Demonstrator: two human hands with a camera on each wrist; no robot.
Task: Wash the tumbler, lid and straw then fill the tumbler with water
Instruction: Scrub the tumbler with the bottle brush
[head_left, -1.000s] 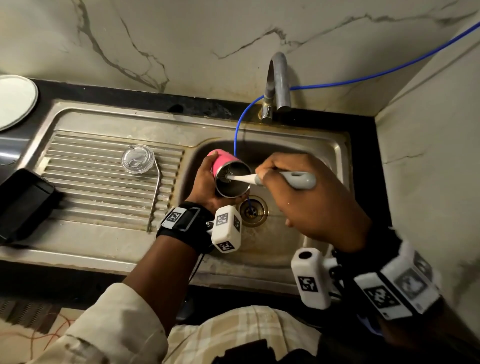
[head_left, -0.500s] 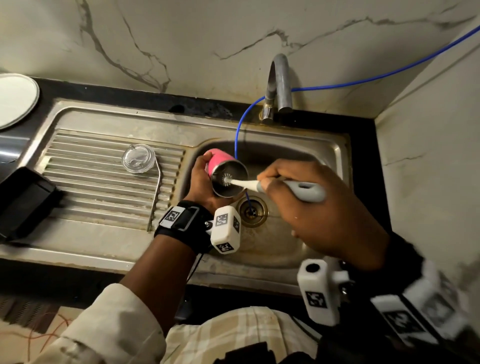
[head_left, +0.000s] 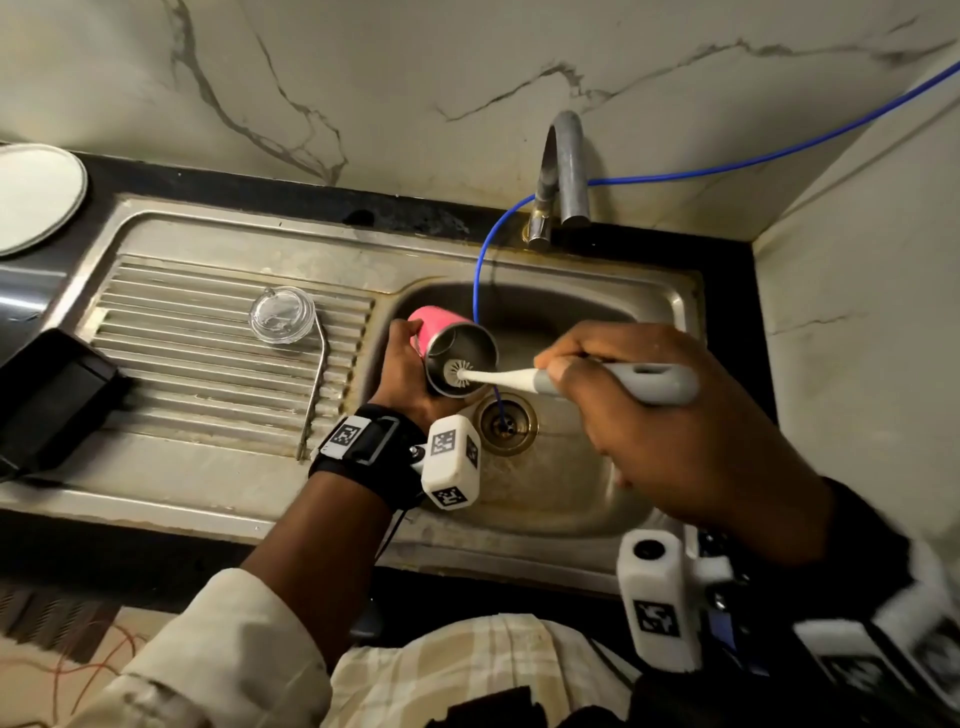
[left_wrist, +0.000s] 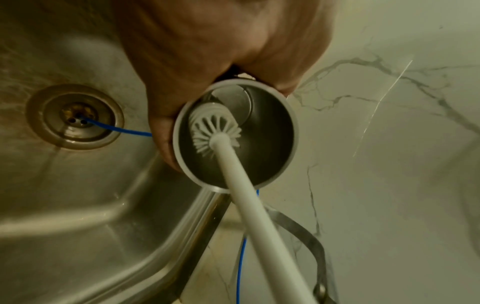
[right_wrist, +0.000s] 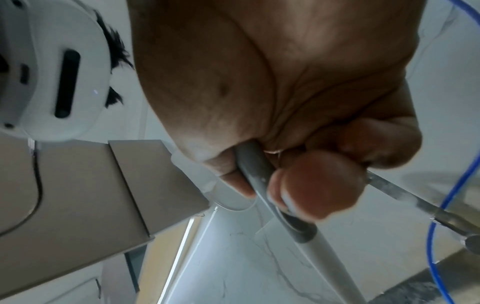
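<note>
My left hand (head_left: 402, 374) grips the pink tumbler (head_left: 434, 330) over the sink basin (head_left: 545, 493), tilted on its side with its steel mouth facing right. My right hand (head_left: 649, 410) holds the grey handle of a white bottle brush (head_left: 509, 378). The bristle head (left_wrist: 211, 132) sits just inside the tumbler's (left_wrist: 270, 131) rim. The clear lid (head_left: 282, 315) lies on the ribbed drainboard (head_left: 171, 332), with the bent metal straw (head_left: 315, 395) beside it. In the right wrist view my fingers (right_wrist: 317, 185) curl round the brush handle (right_wrist: 255, 166).
The steel tap (head_left: 566, 171) stands behind the basin. A thin blue tube (head_left: 483, 270) runs from the wall down into the drain (head_left: 506, 423). A black object (head_left: 49, 389) sits at the left counter edge, a white plate (head_left: 36, 197) at the far left.
My right hand has drawn the brush back to the right, so the bristle head has come from deeper in the tumbler to near its mouth. The tumbler stays tilted in my left hand.
</note>
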